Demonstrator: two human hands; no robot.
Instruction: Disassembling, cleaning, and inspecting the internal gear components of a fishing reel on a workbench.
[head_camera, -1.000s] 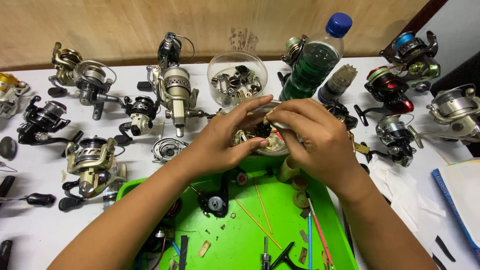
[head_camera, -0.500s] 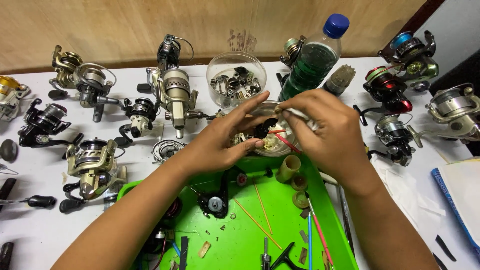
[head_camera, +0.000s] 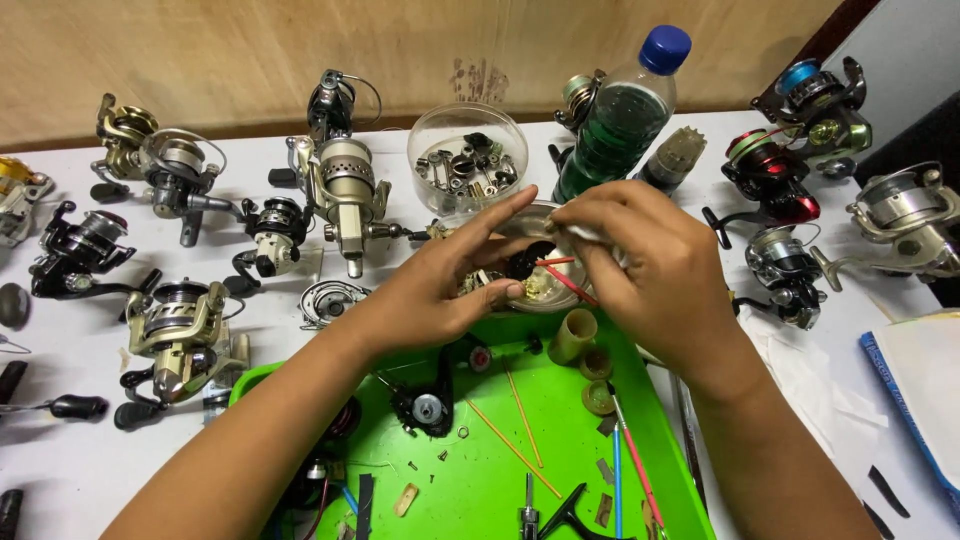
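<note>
since before, right hand (head_camera: 660, 275) fingers pinch a red stick (head_camera: 565, 280) into the black part (head_camera: 522, 262) gripped by left hand (head_camera: 440, 285).

Left hand (head_camera: 440, 285) cupped, right hand (head_camera: 655, 270) pinching, fingertips meeting.

- Under my left hand (head_camera: 440, 290) sits a glossy, smooth green plastic tray (head_camera: 560, 440).
- Between my fingers is a small matt black part (head_camera: 525, 262).
- My right hand (head_camera: 650, 275) pinches a thin red plastic stick (head_camera: 565, 280).
- Beyond my hands stands a clear, shiny plastic tub (head_camera: 468, 160) of metal bits.
- Left of my left hand lies a reel (head_camera: 345, 195) in brushed, pale metal.
- Beyond my right hand rises a clear plastic bottle (head_camera: 620, 120) with a matt blue cap.
</note>
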